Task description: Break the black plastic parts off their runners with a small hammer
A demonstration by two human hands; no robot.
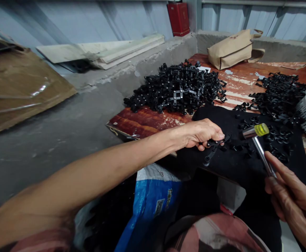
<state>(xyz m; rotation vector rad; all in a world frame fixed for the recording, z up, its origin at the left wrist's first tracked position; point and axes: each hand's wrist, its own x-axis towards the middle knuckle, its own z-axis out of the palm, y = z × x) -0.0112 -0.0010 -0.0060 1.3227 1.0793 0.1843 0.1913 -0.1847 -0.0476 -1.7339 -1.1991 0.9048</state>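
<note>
The linkage [213, 153] looks light, its arms likely stiff in themselves but apt to swing at the joints, so a pinch close to a pivot should steady it best. The hammer [260, 148] is probably head-heavy and its smooth handle perhaps slippery; low on the handle seems the place to hold. The left grip [204, 133] is closed on the linkage, pinching one end between thumb and fingers, near the near edge of the tabletop [147, 122], over the black cloth [205, 112]. The right grip [289, 196] is wrapped round the handle, index finger along it, with the head above the cloth. The linkage is black, with narrow jointed arms; the hammer is shiny metal with a translucent yellow face.
</note>
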